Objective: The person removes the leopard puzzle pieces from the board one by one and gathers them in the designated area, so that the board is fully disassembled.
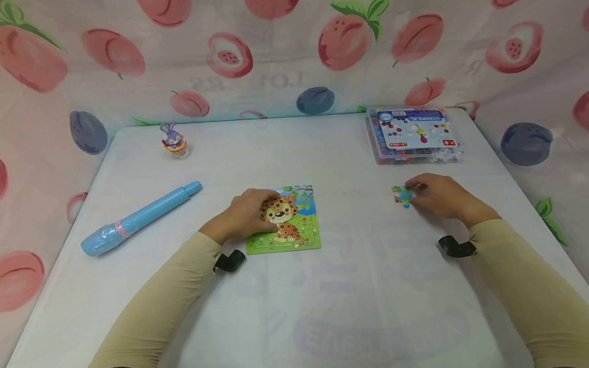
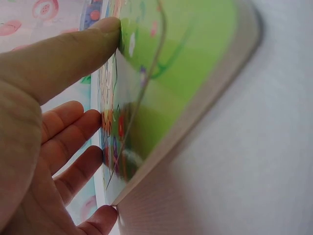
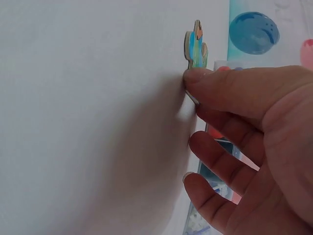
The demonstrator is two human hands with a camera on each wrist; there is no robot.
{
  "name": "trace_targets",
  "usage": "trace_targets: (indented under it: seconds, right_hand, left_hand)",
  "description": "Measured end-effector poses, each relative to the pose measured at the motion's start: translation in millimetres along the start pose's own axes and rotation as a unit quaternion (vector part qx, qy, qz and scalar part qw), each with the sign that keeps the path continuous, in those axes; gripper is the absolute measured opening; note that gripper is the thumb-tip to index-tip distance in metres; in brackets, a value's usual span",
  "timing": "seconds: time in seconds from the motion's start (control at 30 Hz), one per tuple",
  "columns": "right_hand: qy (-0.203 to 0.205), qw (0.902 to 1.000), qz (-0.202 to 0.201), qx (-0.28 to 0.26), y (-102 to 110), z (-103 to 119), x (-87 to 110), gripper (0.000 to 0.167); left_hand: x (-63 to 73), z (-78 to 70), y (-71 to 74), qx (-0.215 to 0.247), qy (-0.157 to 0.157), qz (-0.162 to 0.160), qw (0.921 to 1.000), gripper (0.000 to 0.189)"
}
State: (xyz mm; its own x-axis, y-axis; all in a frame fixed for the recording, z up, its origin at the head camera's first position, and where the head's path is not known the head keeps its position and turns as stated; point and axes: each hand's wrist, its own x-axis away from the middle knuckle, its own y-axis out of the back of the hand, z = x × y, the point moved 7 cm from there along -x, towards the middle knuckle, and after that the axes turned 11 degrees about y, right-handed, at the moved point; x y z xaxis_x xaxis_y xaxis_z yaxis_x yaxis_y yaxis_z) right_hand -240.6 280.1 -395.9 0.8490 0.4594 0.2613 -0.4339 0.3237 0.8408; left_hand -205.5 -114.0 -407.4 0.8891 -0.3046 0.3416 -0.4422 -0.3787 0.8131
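A square jigsaw puzzle (image 1: 301,232) with a spotted leopard cub on green grass lies on the table, its thick board edge (image 2: 190,117) showing in the left wrist view. My left hand (image 1: 246,214) rests on its left side, thumb and fingertips spread apart and touching the picture. Farther right, my right hand (image 1: 442,197) pinches a small blue and green puzzle piece (image 1: 403,197) between thumb and index finger. In the right wrist view the piece (image 3: 197,49) stands edge-on above the thumb tip, its lower part covered. The other fingers there are loosely bent.
A clear plastic box (image 1: 416,135) of colourful parts stands at the back right, behind my right hand. At the left lie a light blue tube-shaped object (image 1: 142,217) and, farther back, a small purple rabbit figure (image 1: 174,140). A fruit-patterned cloth (image 1: 276,92) hangs behind the table.
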Motion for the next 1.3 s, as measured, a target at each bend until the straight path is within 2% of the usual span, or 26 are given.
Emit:
trace_targets:
  seconds: [0.3,0.87,1.3]
  right_hand:
    - [-0.002,1.0,-0.003,-0.001,0.2,-1.3,-3.6,0.047]
    - [0.009,0.9984,-0.005,0.055,4.8,-6.5,-6.6,0.04]
    - [0.007,0.9993,0.001,0.036,3.4,-6.7,-3.6,0.039]
  left_hand:
    - [1.3,-0.1,0.6,0.002,0.003,0.001,1.0,0.078]
    - [1.4,-0.1,0.9,0.006,0.0,0.002,1.0,0.078]
    - [0.8,0.4,0.7,0.004,0.003,0.002,1.0,0.078]
